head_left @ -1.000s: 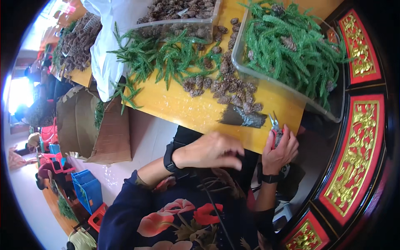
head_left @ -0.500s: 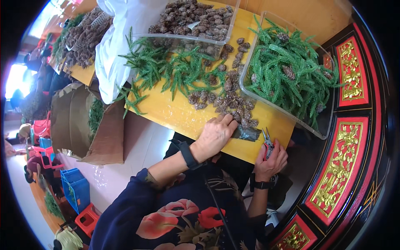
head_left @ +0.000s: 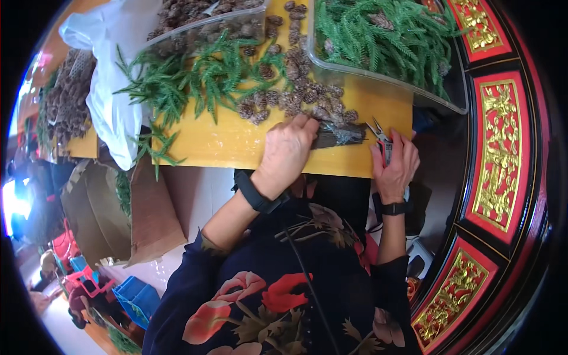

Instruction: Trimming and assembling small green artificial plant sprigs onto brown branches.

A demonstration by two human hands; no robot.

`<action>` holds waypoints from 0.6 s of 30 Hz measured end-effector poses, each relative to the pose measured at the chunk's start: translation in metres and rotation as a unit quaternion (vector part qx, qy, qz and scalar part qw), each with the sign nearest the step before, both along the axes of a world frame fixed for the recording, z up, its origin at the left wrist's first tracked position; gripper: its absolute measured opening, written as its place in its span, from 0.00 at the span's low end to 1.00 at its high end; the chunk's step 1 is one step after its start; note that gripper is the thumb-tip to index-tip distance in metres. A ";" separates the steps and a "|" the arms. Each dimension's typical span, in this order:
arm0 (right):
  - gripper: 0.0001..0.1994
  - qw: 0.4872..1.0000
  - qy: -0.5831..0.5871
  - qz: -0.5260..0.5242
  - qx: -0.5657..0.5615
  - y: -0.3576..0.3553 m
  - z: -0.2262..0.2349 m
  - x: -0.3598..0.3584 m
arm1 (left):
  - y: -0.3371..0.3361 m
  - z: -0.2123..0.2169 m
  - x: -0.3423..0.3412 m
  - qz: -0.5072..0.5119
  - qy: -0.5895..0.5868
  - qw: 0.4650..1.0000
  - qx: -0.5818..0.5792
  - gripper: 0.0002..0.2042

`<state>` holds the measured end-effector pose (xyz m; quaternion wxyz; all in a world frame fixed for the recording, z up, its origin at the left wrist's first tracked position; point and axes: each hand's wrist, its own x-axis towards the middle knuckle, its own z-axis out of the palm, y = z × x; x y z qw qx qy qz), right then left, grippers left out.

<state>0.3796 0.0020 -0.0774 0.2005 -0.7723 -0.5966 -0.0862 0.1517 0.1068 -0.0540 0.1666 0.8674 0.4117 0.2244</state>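
Note:
My left hand [head_left: 288, 149] is closed at the near side of the pine cones, its fingertips by the left end of a bundle of thin dark wires [head_left: 340, 135]. What its fingers hold, if anything, is hidden. A clear wrap seems to bind the bundle. In my right hand [head_left: 399, 165], at the table's right edge, are pliers [head_left: 383, 143] with red and grey handles, jaws apart and pointing away from me. Small brown pine cones [head_left: 302, 97] lie in a loose pile just beyond my left hand. Green artificial pine sprigs [head_left: 222, 74] are spread to their left.
A clear bin [head_left: 378, 78] of green sprigs stands at the yellow table's [head_left: 207, 145] far right; another bin [head_left: 207, 22] of pine cones stands far left, beside a white plastic bag [head_left: 112, 83]. An open cardboard box [head_left: 151, 219] is left below. Carved red-and-gold panels [head_left: 497, 154] line the right.
The whole view has shifted, so the table appears higher and further left. My left hand remains beside the wire bundle, which now shows more. The pliers are still in my right hand.

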 end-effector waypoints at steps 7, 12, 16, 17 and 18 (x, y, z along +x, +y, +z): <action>0.26 1.000 0.006 0.011 -0.007 -0.005 0.005 0.010 | -0.003 0.002 -0.003 0.010 -0.020 0.999 -0.046 0.03; 0.24 0.999 0.021 0.027 0.023 -0.003 0.017 0.008 | -0.005 0.006 -0.002 0.026 -0.024 0.996 -0.079 0.04; 0.20 0.997 0.029 0.043 0.059 -0.001 0.025 0.003 | -0.004 0.008 -0.002 0.042 0.006 0.995 -0.093 0.05; 0.19 0.996 0.037 0.044 0.063 -0.002 0.027 0.001 | -0.004 0.009 -0.002 0.056 0.008 0.993 -0.106 0.05; 0.18 0.996 0.045 0.046 0.066 -0.003 0.028 -0.001 | -0.004 0.009 -0.004 0.069 0.011 0.990 -0.120 0.05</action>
